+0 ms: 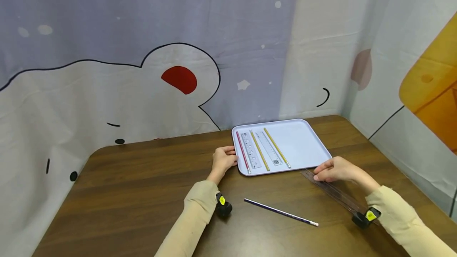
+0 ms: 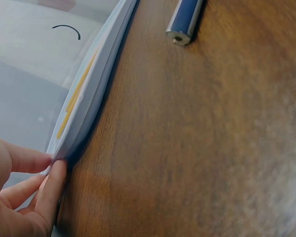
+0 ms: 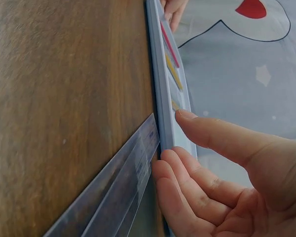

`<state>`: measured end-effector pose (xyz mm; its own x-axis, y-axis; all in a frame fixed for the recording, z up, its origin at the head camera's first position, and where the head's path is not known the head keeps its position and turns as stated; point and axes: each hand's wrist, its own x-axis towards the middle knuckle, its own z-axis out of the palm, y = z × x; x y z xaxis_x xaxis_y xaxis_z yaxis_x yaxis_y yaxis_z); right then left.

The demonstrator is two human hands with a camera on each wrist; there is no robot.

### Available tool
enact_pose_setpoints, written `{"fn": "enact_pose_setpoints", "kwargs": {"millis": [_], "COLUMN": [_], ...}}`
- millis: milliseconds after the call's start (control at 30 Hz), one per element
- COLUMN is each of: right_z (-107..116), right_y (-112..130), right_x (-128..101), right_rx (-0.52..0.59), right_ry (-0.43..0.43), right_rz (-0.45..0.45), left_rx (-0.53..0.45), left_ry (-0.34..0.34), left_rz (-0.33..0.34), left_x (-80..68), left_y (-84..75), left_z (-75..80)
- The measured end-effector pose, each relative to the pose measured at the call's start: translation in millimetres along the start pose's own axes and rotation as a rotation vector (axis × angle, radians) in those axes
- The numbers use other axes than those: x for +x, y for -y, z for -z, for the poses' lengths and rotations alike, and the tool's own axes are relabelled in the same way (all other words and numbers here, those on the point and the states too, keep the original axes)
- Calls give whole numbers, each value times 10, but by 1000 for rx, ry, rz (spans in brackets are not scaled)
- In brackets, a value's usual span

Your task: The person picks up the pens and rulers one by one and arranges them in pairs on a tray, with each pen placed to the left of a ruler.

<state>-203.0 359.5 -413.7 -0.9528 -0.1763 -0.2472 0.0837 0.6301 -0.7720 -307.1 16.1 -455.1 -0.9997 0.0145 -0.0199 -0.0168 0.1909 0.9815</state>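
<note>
White tray [image 1: 303, 142] is lying toward the tabletop's [image 1: 143, 193] far right corner, carrying pencils [image 1: 259, 150] and rulers [image 1: 251, 150] along its left half; left hand [image 1: 224, 160] is pinching its left rim, while right hand [image 1: 335, 169] is keeping thumb and fingers loosely parted at the near right corner, no firm grip showing. Clear ruler [image 1: 332, 190] is resting just beside the near rim (finger contact: cannot tell), dark pencil [image 1: 281, 212] lying nearer the wearer. Judged risk: uneven lifting could be rolling pencils, or shifting could be snagging the clear ruler.
</note>
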Motion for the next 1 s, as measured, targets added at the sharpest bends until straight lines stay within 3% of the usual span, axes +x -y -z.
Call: {"fn": "enact_pose_setpoints", "kwargs": {"millis": [467,1000], "right_z": [93,163], "right_y": [-141,-225], "right_x": [-123,-198], "right_rx": [-49,-88], "right_ry": [27,56], "right_rz": [36,-1], "left_rx": [-4,-8], "left_ry": [1,2], "left_rz": [7,5], "left_x": [-5,-4], "left_y": [-8,-11], "left_z": [-1,6]}}
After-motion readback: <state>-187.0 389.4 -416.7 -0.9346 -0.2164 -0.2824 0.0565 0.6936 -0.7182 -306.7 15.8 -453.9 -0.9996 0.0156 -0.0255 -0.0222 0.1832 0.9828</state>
